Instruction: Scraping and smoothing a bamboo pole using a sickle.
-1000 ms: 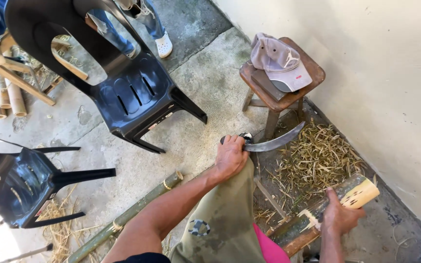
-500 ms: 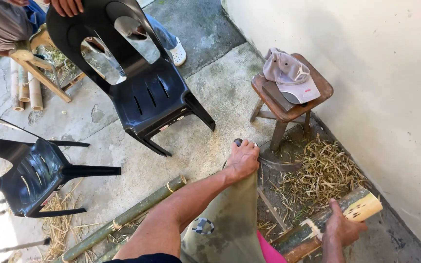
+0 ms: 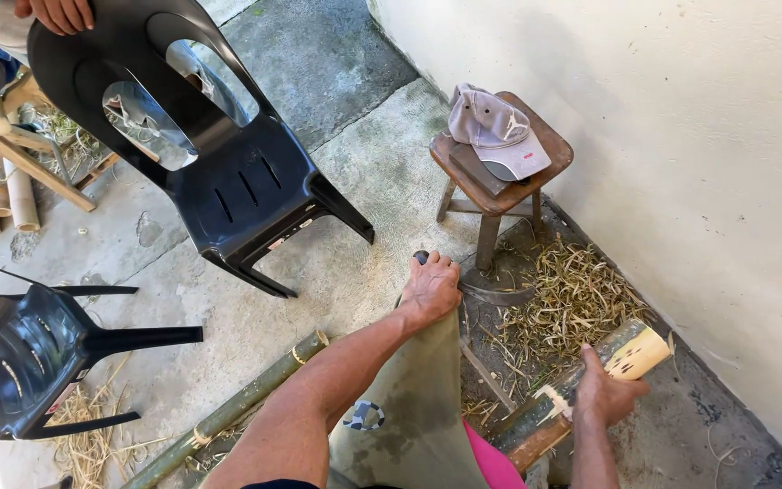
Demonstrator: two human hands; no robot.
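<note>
Curved blade [image 3: 498, 292] lower, seemingly grounded.

A low brown wooden stool [image 3: 498, 195] stands at the far right, just beside the pale plastered wall [image 3: 681, 118], and a grey fabric cap [image 3: 497, 131] lies on it. Left of the stool stands a black plastic chair [image 3: 219, 172]; a second black plastic chair [image 3: 29, 362] lies at the near left. Between the chairs and the person's legs a long green bamboo pole [image 3: 237, 407] lies on the concrete floor [image 3: 355, 154]. Near the stool, the left hand [image 3: 430, 288] grips a curved metal blade [image 3: 491, 292]. A heap of dry straw-coloured shavings [image 3: 563, 303] lies right of the blade. Nearer, the right hand [image 3: 606, 397] rests on a thick green bamboo section [image 3: 626, 353].
</note>
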